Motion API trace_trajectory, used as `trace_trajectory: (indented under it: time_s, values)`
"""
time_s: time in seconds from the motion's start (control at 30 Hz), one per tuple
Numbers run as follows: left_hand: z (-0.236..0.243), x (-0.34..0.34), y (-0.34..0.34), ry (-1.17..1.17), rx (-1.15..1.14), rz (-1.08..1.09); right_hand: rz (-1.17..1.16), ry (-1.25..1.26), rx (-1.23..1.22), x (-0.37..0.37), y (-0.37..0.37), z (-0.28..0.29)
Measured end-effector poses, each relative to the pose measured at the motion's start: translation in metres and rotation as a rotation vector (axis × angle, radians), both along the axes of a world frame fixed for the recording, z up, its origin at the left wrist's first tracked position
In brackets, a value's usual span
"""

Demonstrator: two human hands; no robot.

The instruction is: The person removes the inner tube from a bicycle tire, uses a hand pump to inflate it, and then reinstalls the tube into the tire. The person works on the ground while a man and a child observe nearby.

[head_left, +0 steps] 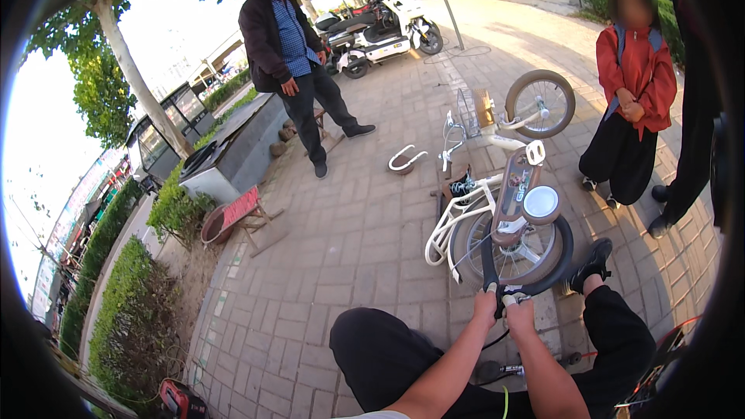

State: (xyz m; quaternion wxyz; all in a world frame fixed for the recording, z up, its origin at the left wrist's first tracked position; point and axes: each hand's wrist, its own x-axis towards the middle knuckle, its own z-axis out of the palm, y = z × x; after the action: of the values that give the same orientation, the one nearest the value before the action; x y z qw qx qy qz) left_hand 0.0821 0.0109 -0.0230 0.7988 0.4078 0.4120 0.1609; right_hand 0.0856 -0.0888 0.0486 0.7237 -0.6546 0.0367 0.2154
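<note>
Head view: tube (pixel 490 265) in left hand (pixel 485 305)

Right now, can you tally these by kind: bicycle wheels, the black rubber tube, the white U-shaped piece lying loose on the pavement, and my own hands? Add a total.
Bicycle wheels: 2
Black rubber tube: 1
White U-shaped piece: 1
Your hands, left hand and right hand: 2
Total: 6

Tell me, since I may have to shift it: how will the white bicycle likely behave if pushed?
The white bicycle would probably drag rather than roll, since it lies on its side, and may catch on the jointed paving. Its thin-wired basket might flex.
</note>
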Motion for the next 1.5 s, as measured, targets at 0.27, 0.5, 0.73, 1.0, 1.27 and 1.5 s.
trace_trajectory:
  time_s: [0.27, 0.5, 0.73, 1.0, 1.27, 1.5]
  values:
    - [0.039, 0.006, -0.009, 0.077, -0.075, -0.032, -0.001, -0.079, -0.024, 0.005, -0.008, 0.014]
    - [0.048, -0.004, -0.002, -0.451, -0.474, -0.194, 0.090, -0.215, -0.182, 0.001, -0.002, 0.028]
    - [0.063, -0.004, 0.009, -0.447, -0.527, -0.117, 0.021, -0.103, -0.021, -0.002, 0.008, 0.038]
    - [0.077, -0.002, 0.005, -0.260, -0.444, 0.041, 0.004, 0.113, 0.111, 0.006, 0.011, 0.052]
    - [0.059, 0.006, 0.005, -0.209, -0.371, 0.146, 0.034, -0.069, -0.067, 0.007, 0.016, 0.037]
    - [0.058, 0.011, 0.000, -0.109, -0.278, 0.110, 0.004, -0.182, -0.327, 0.011, 0.009, 0.022]
